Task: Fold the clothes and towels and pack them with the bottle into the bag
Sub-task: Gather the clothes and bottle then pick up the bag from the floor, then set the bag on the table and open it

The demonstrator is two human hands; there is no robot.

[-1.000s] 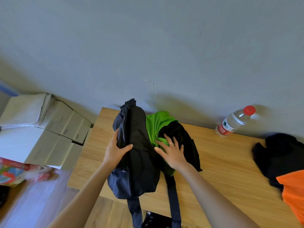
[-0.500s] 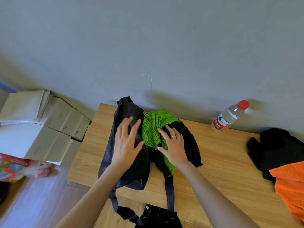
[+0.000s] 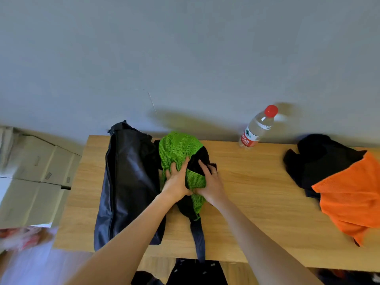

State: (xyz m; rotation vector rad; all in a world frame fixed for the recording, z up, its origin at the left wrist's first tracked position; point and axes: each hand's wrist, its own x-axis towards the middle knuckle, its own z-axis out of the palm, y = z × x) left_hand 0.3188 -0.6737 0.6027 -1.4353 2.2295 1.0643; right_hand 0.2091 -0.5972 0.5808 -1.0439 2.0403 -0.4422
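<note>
A dark bag (image 3: pixel 127 182) lies on the left part of the wooden table (image 3: pixel 257 192), one strap hanging over the front edge. Right beside it sits a bundle of green mesh cloth (image 3: pixel 176 147) wrapped with black fabric. My left hand (image 3: pixel 175 182) presses on the green cloth with spread fingers. My right hand (image 3: pixel 209 182) lies flat on the black part of the bundle, a ring on one finger. A clear water bottle (image 3: pixel 257 128) with a red cap stands by the wall. At the right lie a black garment (image 3: pixel 320 159) and an orange mesh cloth (image 3: pixel 353 194).
Cardboard boxes (image 3: pixel 35 177) are stacked on the floor left of the table. A grey wall runs behind the table. Bare tabletop stretches between the bundle and the black garment. Dark items show under the table's front edge.
My left hand left the bag and moved right onto the green cloth. The bag now lies flat to the left, apart from the bundle. My right hand stays on the bundle.
</note>
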